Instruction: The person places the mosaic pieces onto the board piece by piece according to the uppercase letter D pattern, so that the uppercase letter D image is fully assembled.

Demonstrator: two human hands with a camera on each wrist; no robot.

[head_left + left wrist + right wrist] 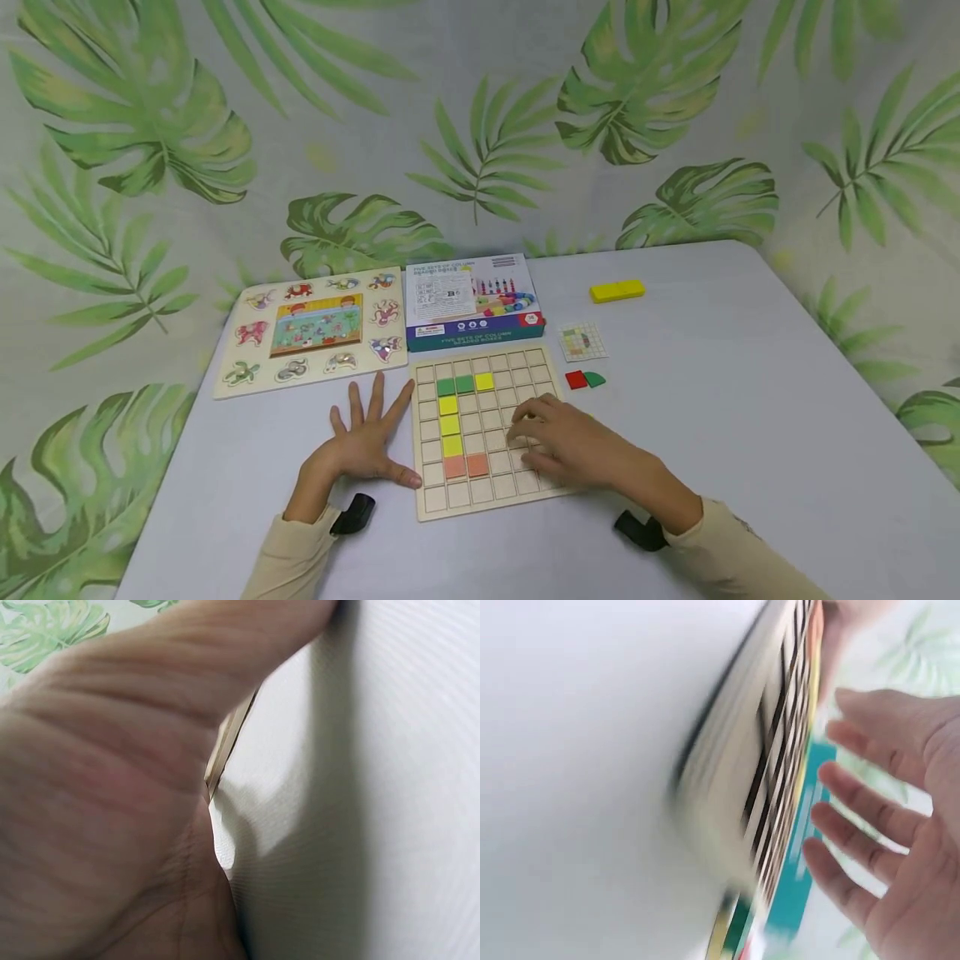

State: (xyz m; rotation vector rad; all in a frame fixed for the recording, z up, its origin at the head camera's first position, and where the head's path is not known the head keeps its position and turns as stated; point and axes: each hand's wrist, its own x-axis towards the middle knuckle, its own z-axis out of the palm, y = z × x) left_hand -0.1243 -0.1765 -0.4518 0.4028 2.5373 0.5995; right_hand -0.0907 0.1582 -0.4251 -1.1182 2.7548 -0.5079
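A wooden grid board lies on the table. Coloured tiles sit in its left part: two green tiles, a yellow tile beside them, a column of more yellow ones below, and two salmon tiles at the bottom. My left hand rests with fingers spread at the board's left edge, thumb tip and a fingertip right at the rim. Over the board's right part is my right hand, its fingers loosely bent. The right wrist view shows nothing held in it, and it hides some cells.
Right of the board lie a red tile, a green quarter-round piece and a small pattern card. Behind stand a bead game box and a sea-animal puzzle board. A yellow block lies farther back.
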